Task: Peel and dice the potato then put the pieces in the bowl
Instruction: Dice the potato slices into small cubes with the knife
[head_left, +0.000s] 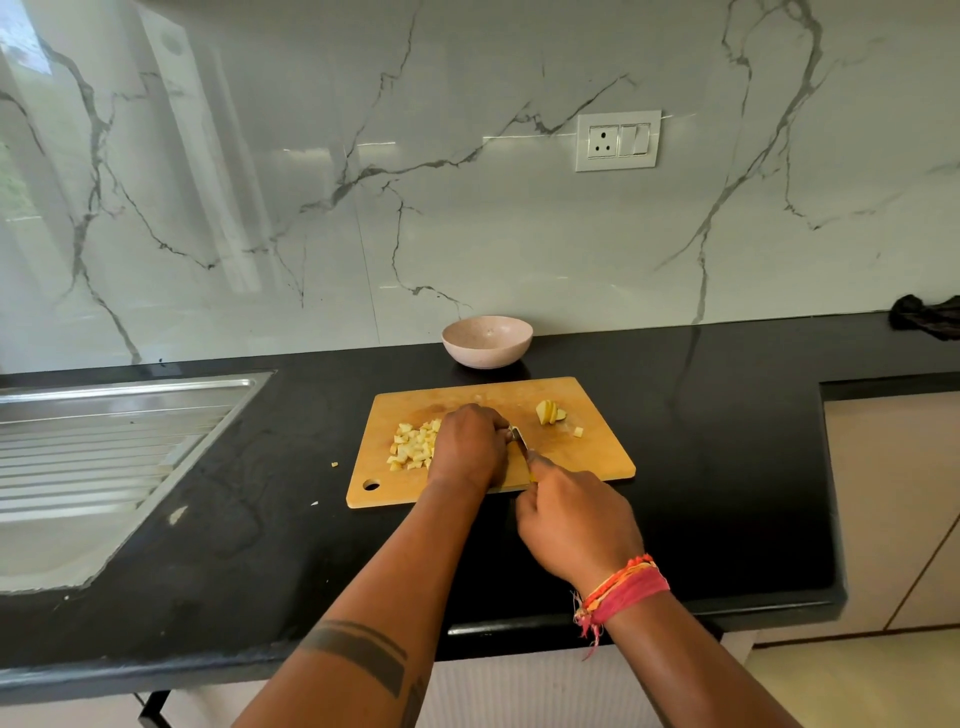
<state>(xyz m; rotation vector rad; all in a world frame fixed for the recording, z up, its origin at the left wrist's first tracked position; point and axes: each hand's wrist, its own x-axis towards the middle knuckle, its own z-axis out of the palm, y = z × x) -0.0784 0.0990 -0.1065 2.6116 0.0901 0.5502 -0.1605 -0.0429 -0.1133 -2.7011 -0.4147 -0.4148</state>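
My right hand (576, 525) gripped the knife (521, 442) mid-dice; my left hand (470, 444) curled over potato on the cutting board (597, 462), diced pieces (413, 446) beside it. Next, I judged: remaining slices (549, 413), then bowl (487, 340).

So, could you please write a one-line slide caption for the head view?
Left hand steadies potato on the cutting board; right hand grips the knife; bowl waits behind.
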